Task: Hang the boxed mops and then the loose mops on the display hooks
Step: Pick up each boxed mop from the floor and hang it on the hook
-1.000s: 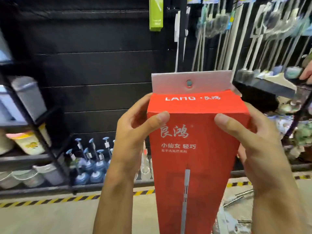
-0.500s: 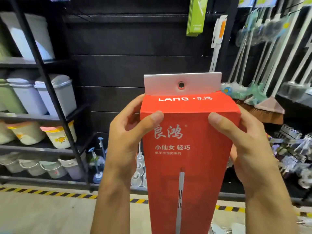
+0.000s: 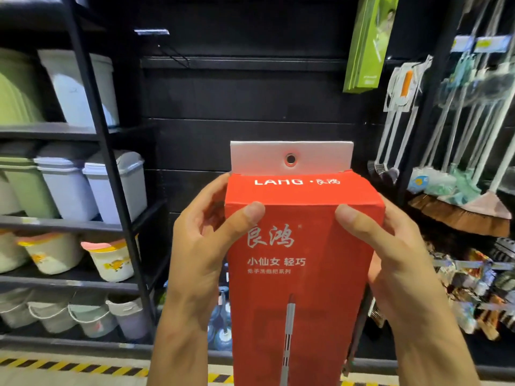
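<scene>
Gripping red mop box (image 3: 301,274) upright between left hand (image 3: 200,246), right hand (image 3: 395,254).

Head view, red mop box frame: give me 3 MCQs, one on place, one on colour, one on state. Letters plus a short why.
1. Where is the green box relative to the red mop box?
A. Upper right, on the black wall
B. Lower left, on the floor
C. Directly behind it

2. What colour is the hang tab on top of the red mop box?
A. Yellow
B. White
C. Black

3. How is the red mop box held?
A. Left hand only
B. Hanging on a hook, hands off
C. Both hands grip it near the top

Answers:
1. A: it hangs high, right of the red mop box.
2. B: the tab is white with a round hole.
3. C: the left hand and right hand grip its sides, thumbs on the front.
</scene>
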